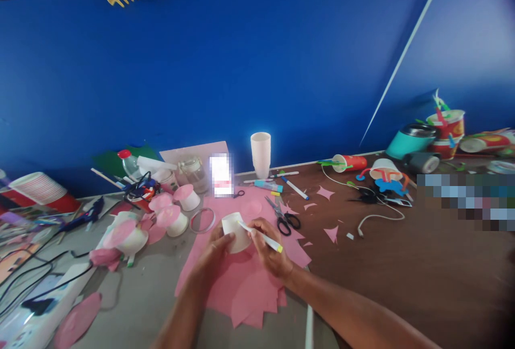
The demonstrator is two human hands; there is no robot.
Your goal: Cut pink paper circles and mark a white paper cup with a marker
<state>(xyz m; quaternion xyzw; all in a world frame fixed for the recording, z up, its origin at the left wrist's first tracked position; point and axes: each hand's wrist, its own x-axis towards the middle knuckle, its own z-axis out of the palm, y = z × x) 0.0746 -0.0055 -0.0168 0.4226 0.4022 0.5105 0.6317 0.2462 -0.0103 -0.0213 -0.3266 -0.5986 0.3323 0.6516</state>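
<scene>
My left hand (218,246) grips a white paper cup (237,239) from its left side, tilted above the pink paper sheets (249,290). In my right hand (269,248) is a white marker with a yellow end (269,240), its tip meeting the cup near the upper edge. Any mark at the tip is too small to make out. Just right of the hands lie scissors with black handles (284,221), blades apart. A clear round ring (202,221) rests left of the cup. Behind stands a stack of white cups (261,155).
Cups topped with pink paper (172,220) stand at the left, near a glass jar (191,175). Cables and a power strip (60,301) lie front left. Markers (295,188) and pink scraps (331,234) are on the right, with a white cable (378,217). A blue partition (257,59) rises behind.
</scene>
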